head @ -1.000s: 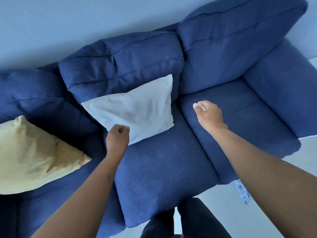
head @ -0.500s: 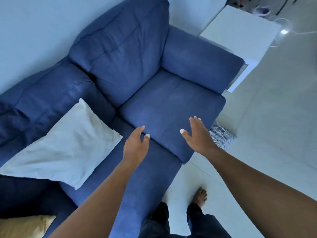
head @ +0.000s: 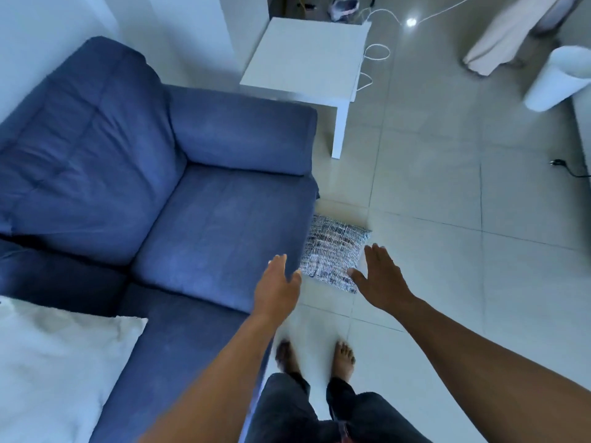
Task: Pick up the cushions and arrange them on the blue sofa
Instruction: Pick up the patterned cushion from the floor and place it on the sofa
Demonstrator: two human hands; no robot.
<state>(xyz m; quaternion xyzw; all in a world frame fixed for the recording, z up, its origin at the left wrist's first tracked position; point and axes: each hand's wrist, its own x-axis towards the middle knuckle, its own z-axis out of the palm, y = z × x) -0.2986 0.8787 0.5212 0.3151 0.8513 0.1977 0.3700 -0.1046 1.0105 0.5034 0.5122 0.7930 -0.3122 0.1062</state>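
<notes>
Both hands now spread empty, left, right, over patterned cushion

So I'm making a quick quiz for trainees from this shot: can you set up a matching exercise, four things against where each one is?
Things:
1. white cushion
2. woven patterned cushion
3. white side table
4. right hand

Places:
A. over the floor, open, at the patterned cushion's near corner
B. on the floor tiles by the sofa's front corner
C. on the blue sofa seat, lower left
D. beyond the sofa's armrest

Pairs: 1-C, 2-B, 3-D, 4-A
</notes>
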